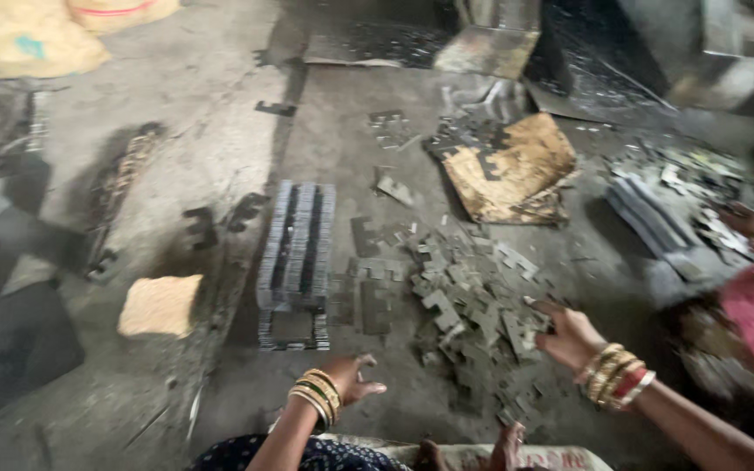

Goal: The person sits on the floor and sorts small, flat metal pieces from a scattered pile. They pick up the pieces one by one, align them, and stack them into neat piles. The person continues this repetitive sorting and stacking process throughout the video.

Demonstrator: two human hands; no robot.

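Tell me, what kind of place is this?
Probably a small metal workshop, with people working on the bare floor. A heap of stamped metal pieces, a neat stack of them and sacks suggest it.

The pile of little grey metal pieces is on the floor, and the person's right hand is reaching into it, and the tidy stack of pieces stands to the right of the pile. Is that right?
Not quite. In the head view the tidy stack stands to the left of the pile, not the right. The rest holds: the pile lies on the floor, and the right hand reaches into it.

Two hands (355, 377) (569, 336), one stamped-plate stack (297, 253), two sacks (23, 39) (124, 10)
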